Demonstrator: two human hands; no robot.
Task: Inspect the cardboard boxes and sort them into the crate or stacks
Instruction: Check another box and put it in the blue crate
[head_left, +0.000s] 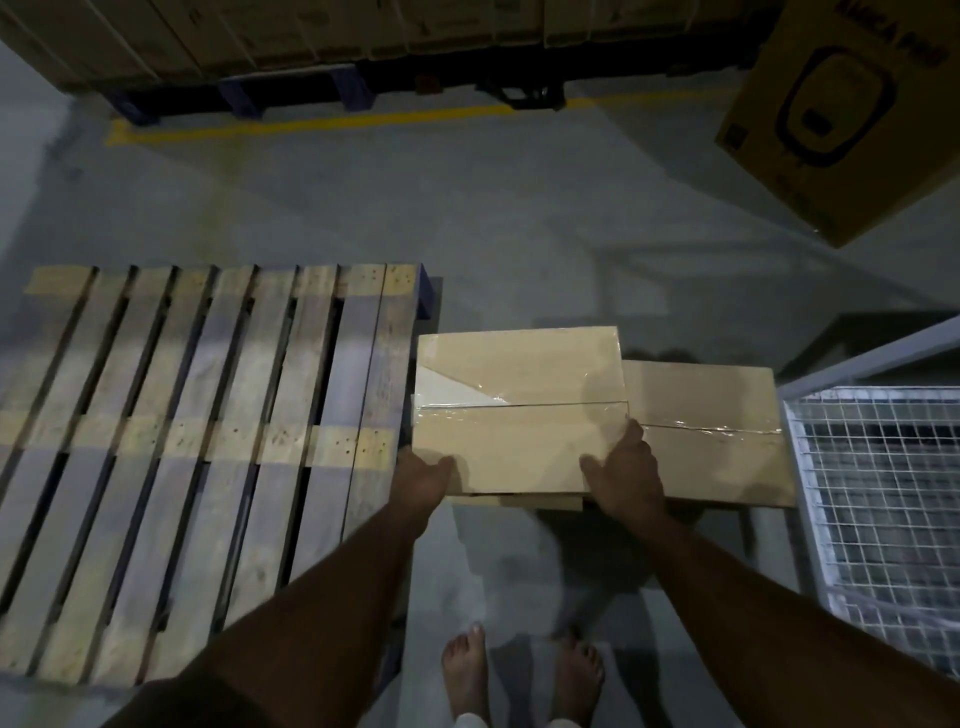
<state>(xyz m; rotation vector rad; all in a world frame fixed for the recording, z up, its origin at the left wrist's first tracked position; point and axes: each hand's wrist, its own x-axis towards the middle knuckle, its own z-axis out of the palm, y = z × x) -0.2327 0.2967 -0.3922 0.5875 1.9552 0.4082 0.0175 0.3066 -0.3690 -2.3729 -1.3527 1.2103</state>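
Hands meet cardboard on a dim warehouse floor: a barefoot person holds a taped cardboard box (519, 410) flat between both palms, just to the right of a bare wooden pallet (208, 457). The left hand (423, 475) clasps the box's near left corner, thumb lying on the top face and fingers out of sight beneath. The right hand (626, 475) grips the near right corner the same way, thumb on top and fingers wrapped round the edge. Clear tape runs across the box's lid, with a pale patch at its left side. Under the held box, the edge of another piece of cardboard shows; whether the two touch cannot be told. A second taped box (711, 431) lies just beyond the right hand, partly tucked under the first, on the side away from the pallet. Farther from the pallet still, past that second box, stands a wire-mesh crate (883, 499) with a pale metal frame. Across the floor from the pallet, a yellow line (311, 122) runs before stacked cartons (311, 31), and a large printed carton (852, 114) tilts at upper right.
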